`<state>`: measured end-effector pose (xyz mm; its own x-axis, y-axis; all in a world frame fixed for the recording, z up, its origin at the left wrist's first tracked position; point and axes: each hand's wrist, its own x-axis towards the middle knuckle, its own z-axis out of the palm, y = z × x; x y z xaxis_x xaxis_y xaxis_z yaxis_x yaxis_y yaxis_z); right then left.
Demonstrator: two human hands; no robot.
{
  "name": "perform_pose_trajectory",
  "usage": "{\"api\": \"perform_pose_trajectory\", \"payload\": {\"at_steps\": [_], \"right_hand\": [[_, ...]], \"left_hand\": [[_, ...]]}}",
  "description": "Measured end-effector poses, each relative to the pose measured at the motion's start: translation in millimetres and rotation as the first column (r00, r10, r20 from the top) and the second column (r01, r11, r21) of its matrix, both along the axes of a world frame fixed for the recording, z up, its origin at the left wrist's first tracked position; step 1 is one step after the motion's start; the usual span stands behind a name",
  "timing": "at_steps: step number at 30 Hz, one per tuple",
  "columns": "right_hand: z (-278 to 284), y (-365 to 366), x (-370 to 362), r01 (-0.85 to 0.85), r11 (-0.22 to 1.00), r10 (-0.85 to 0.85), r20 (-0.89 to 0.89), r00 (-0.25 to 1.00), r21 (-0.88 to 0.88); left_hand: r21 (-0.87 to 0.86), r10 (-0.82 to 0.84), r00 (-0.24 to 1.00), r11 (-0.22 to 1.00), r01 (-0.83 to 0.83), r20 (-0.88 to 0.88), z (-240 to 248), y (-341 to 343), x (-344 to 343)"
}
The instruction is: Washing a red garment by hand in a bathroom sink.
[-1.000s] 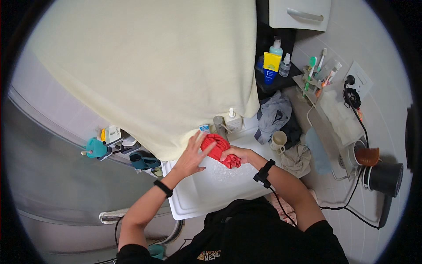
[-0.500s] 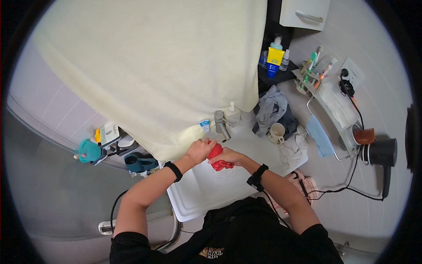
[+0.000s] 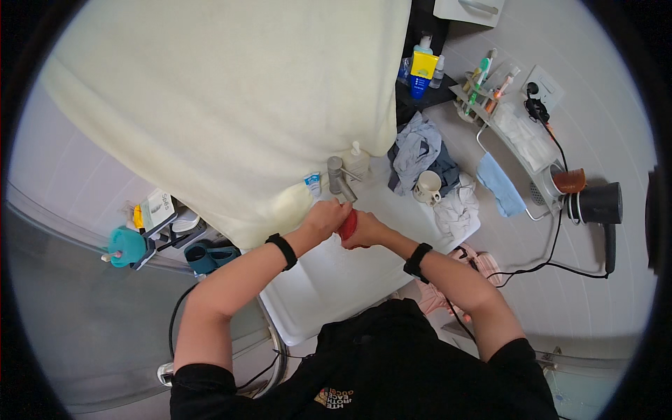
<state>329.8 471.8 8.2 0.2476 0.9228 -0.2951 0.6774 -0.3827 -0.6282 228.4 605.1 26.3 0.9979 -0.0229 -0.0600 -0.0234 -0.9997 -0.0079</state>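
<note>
A bunched red cloth (image 3: 348, 225) is gripped between my two hands above the white washbasin (image 3: 311, 290). My left hand (image 3: 327, 215) is closed round its upper end, just below the metal faucet (image 3: 337, 176). Close beside it, my right hand (image 3: 367, 229) wraps the lower part of the cloth. Most of the cloth is hidden by my fingers; only a narrow red band shows between them. Both wrists wear black bands.
Right of the faucet, a cream mug (image 3: 427, 187) stands among grey and white crumpled clothes (image 3: 418, 150). A soap dispenser (image 3: 356, 162) and a small tube (image 3: 313, 183) flank the faucet. A pale yellow curtain-like cloth (image 3: 238, 91) hangs behind. A hair dryer (image 3: 600, 204) hangs on the right wall.
My hands have drawn closer round the red cloth, and the loose folds that hung below my right hand are now mostly gathered in. The whole view has shifted slightly.
</note>
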Motion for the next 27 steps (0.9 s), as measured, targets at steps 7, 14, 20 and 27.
{"api": "perform_pose_trajectory", "payload": {"at_steps": [7,14,20,27], "right_hand": [[-16,2,-24,0.228,0.972,-0.228,0.002,0.974,-0.063],[-41,-2,-5,0.277,0.955,-0.272,-0.060,0.960,0.104],[9,-4,6,0.214,0.975,-0.173,-0.420,0.891,0.052],[-25,-6,13,0.070,0.982,-0.069,-0.012,0.998,0.177]], "left_hand": [[0.067,0.121,0.968,0.992,-0.109,-0.222,-11,-3,9],[0.045,0.118,0.931,0.993,-0.109,-0.345,10,4,18],[0.077,0.163,0.984,0.984,-0.158,-0.068,26,-1,19],[0.198,0.232,0.937,0.963,-0.184,-0.261,12,-15,38]]}}
